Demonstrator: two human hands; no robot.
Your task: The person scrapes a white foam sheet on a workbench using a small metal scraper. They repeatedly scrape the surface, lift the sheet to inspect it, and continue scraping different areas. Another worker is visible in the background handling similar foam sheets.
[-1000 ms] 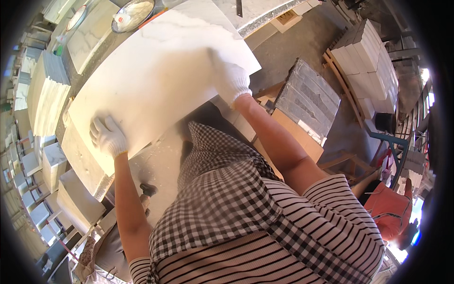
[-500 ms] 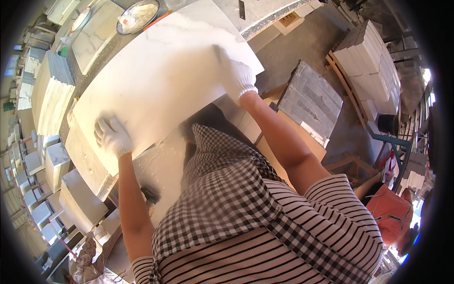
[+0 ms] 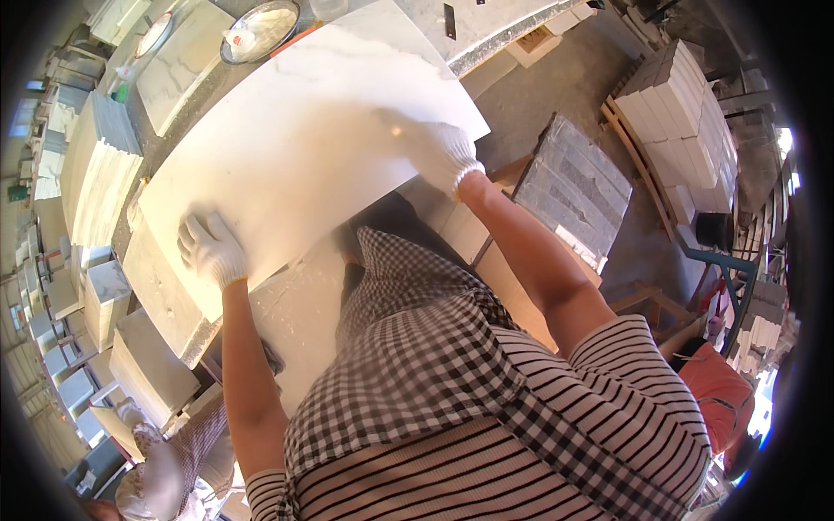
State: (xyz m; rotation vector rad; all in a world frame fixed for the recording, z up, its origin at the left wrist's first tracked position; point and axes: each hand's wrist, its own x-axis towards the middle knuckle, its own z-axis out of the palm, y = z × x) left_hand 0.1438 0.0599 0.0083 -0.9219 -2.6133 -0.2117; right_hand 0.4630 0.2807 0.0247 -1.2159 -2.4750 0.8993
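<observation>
A large white stone slab [image 3: 287, 165] with faint grey veins lies on the worktable in front of me. My left hand [image 3: 213, 247], in a white knit glove, rests on the slab's near left part with fingers spread, holding nothing. My right hand [image 3: 439, 152], gloved the same way, is over the slab's right part, close to its right edge. Its fingers look closed about a small dark thing, but a hazy patch in the picture blurs them and hides what it is.
Beyond the slab stand a bowl [image 3: 269, 30] of pale paste and another slab [image 3: 182, 65]. Stacked slabs [image 3: 95, 169] line the left. A grey-topped block [image 3: 573, 187] and a pallet of white blocks [image 3: 673, 130] are at the right. Other people [image 3: 717, 391] are behind me on both sides.
My right hand has moved slightly nearer to me and to the right over the slab. My left hand stays on the slab. The whole view has shifted a little.
</observation>
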